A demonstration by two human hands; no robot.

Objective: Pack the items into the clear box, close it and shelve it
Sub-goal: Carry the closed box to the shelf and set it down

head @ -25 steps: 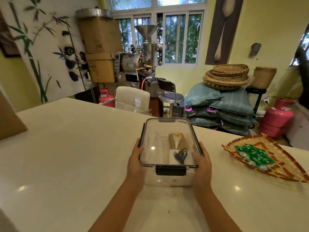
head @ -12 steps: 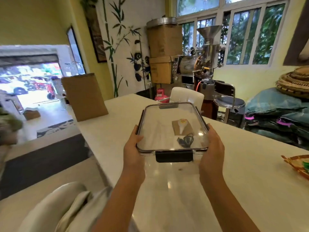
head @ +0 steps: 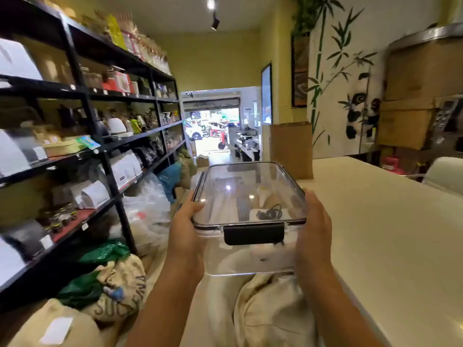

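Head view: I have the clear box (head: pixel 250 216) lifted off the table (head: pixel 375 234), lid on and its black latch (head: pixel 253 233) facing me. My left hand (head: pixel 186 229) and right hand (head: pixel 314 229) clamp its two long sides, left fingers (head: pixel 198 205) curled over the lid rim. A small cable (head: pixel 271 213) and pale items lie loose between my fingers. The black shelving (head: pixel 100 136) stands outboard of my left fingers, crowded. Risks, I judge: smooth walls sliding from this palm squeeze, contents shifting if I tilt, or knocking stock while hunting a free gap.
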